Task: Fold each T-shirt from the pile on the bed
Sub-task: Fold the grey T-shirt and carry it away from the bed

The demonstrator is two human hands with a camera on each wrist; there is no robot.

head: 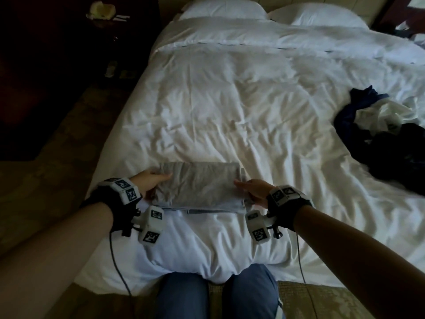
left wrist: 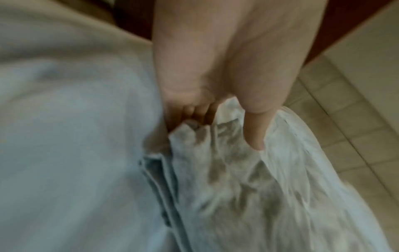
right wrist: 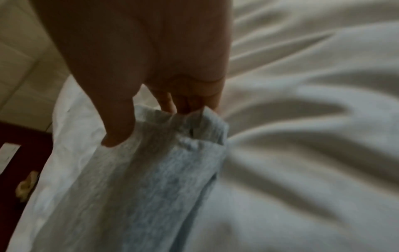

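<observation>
A grey T-shirt (head: 197,185), folded into a flat rectangle, lies on the white duvet near the foot of the bed. My left hand (head: 150,181) grips its left end, thumb on top and fingers tucked under the fabric (left wrist: 220,153). My right hand (head: 253,191) pinches the right end the same way, thumb over the cloth (right wrist: 168,153) and fingers beneath. A pile of unfolded T-shirts (head: 386,134), dark blue, white and black, sits at the right edge of the bed.
The white duvet (head: 241,100) is wrinkled, with two pillows (head: 253,12) at the head. A dark nightstand (head: 69,42) with small items stands left of the bed. My knees in blue trousers (head: 218,293) press against the foot of the bed.
</observation>
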